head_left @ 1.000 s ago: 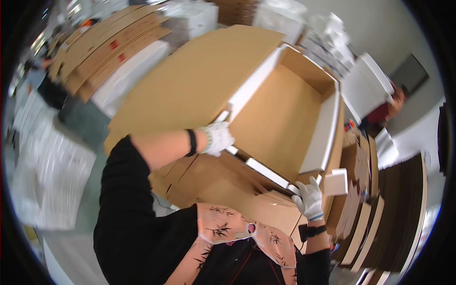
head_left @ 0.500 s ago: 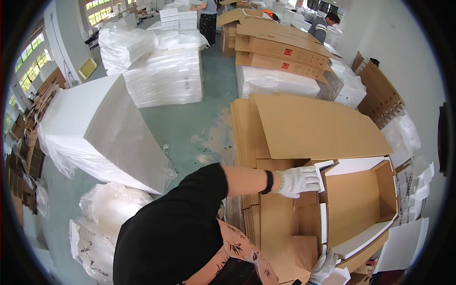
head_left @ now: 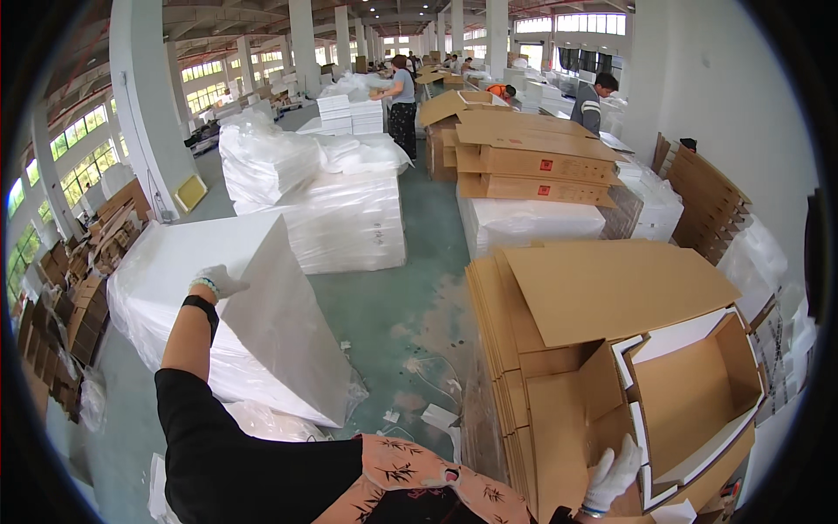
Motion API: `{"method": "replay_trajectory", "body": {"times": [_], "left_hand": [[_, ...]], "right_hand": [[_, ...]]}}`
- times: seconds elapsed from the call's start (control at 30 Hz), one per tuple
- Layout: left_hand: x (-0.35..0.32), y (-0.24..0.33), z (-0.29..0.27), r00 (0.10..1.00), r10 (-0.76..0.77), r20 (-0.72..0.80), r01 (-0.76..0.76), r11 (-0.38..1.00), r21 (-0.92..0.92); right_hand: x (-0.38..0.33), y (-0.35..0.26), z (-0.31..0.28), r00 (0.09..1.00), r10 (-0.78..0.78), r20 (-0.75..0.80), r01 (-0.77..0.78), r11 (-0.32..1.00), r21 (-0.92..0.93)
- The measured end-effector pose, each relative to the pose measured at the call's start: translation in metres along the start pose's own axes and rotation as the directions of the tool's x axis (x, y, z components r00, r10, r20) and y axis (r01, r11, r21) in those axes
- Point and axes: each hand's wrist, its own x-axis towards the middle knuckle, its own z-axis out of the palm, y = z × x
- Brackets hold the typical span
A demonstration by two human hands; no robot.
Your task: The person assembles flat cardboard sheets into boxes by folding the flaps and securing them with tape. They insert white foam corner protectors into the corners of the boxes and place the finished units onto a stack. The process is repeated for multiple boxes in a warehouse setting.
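My left hand, in a white knit glove, lies on top of a tall wrapped stack of white foam sheets, close to the edge facing the aisle. Its fingers are stretched out, and no separate sheet is lifted. Low on the right, my right hand wears the same kind of glove. Its fingers are apart and point up, beside the near left corner of an open cardboard box. White foam strips line the box walls. Left of this box, folded cardboard flaps stand partly raised.
Flat cartons are piled under the box, with a large cardboard sheet behind. Wrapped white bundles and more cartons flank the green aisle. Scraps litter the floor. Two people stand farther back.
My left hand has left the box's foam lining and swung far left onto the foam stack. My right hand is off the box corner with fingers spread. The view has tilted up.
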Motion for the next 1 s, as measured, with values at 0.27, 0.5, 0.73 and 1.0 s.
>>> {"method": "replay_trajectory", "body": {"times": [0.27, 0.5, 0.73, 1.0], "left_hand": [[-0.004, -0.002, 0.002, 0.991, 0.13, 0.024, -0.131, 0.99, 0.046], [-0.006, -0.053, -0.023, 0.959, 0.244, 0.144, -0.261, 0.958, 0.121], [-0.086, 0.019, 0.003, 0.715, 0.671, -0.199, -0.636, 0.741, 0.216], [-0.256, 0.158, -0.009, 0.634, 0.757, -0.155, -0.741, 0.653, 0.158]], "right_hand": [[0.079, -0.236, 0.129, 0.749, -0.654, 0.106, 0.454, 0.623, 0.637], [0.081, -0.369, 0.195, 0.42, -0.895, 0.151, 0.456, 0.352, 0.818], [0.052, -0.446, 0.212, 0.279, -0.776, 0.565, -0.554, 0.351, 0.755], [0.028, -0.462, 0.167, -0.042, -0.807, 0.589, -0.99, -0.046, -0.133]]}}
